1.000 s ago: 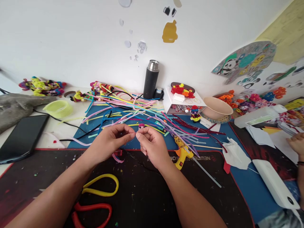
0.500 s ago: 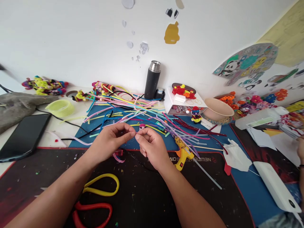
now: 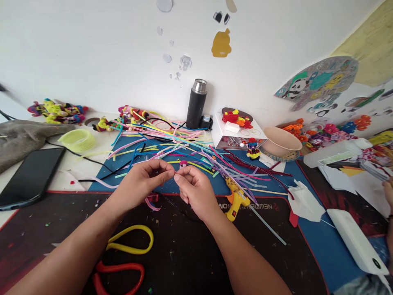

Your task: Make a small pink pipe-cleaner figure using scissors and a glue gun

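Above the far edge of the black desk mat (image 3: pixel 184 241), my left hand (image 3: pixel 147 180) and my right hand (image 3: pixel 196 188) meet fingertip to fingertip. Both are closed in a pinch. Whatever lies between the fingertips is too small to make out. Just behind them shows the pink top of a small figure (image 3: pixel 183 164). Many coloured pipe cleaners (image 3: pixel 166 149) spread over the blue surface beyond my hands. To the right of my right hand lies a yellow glue gun (image 3: pixel 237 201) with a glue stick behind it. Scissors with yellow and red handles (image 3: pixel 132 239) lie near my left forearm.
A black thermos (image 3: pixel 196 104) stands by the wall. At right are a white box (image 3: pixel 238 133), a beige bowl (image 3: pixel 282 141), a crumpled tissue (image 3: pixel 306 200) and a white device (image 3: pixel 356 241). A phone (image 3: pixel 30 176) lies left. Another person's hand (image 3: pixel 388 192) shows at the right edge.
My two hands stay pinched together in almost the same place. The other person's hand at the right edge has shifted slightly.
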A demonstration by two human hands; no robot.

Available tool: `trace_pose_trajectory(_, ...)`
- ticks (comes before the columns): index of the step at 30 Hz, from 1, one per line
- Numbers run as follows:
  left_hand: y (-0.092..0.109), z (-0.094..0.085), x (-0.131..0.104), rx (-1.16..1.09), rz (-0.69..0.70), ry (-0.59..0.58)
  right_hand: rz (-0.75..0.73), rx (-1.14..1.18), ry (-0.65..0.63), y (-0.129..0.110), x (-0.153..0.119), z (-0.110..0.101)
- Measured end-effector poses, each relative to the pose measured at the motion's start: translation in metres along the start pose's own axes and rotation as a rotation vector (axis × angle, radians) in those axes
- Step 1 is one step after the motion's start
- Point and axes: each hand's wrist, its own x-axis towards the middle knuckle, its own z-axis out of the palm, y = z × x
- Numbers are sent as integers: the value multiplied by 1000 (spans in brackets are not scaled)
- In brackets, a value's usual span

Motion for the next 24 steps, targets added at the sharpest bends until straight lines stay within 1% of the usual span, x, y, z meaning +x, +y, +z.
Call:
trace_pose_trajectory(14, -2, -1, 1, -28, -5, -2, -2, 6, -9, -1, -1, 0)
trace_pose_trajectory(24, -1, -3, 0, 51, 33, -12, -9, -11, 14, 0, 0, -1)
